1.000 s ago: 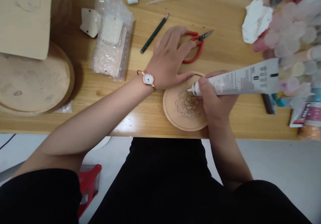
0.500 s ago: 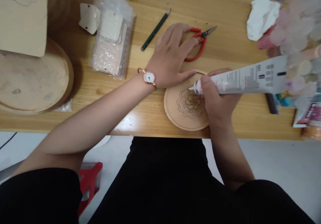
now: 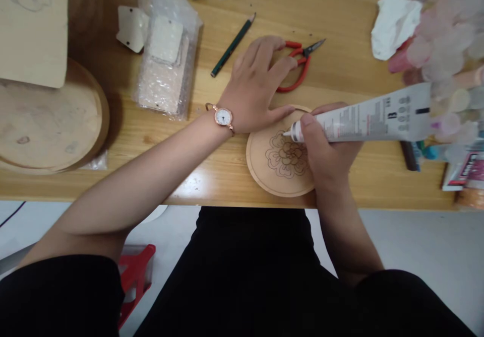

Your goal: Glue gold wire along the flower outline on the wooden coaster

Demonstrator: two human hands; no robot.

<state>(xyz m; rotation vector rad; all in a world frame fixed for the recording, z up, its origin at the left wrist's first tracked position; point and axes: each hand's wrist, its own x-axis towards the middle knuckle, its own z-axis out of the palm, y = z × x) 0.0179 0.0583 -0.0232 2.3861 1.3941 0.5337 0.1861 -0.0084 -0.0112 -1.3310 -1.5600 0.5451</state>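
Wood and plastic on the bench
Matt pale wooden disc (image 3: pixel 278 168); glossy varnished wooden table (image 3: pixel 340 80); crinkled bubble wrap (image 3: pixel 164 70); smooth tube (image 3: pixel 372 118)

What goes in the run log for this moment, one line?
right hand: grip shut on tube | nozzle at flower drawing on wooden disc | left hand: flat, open, thumb on disc rim | scissors behind

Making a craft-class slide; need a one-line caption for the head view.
Right hand aims a glue tube at a flower-drawn wooden disc steadied by the left hand.
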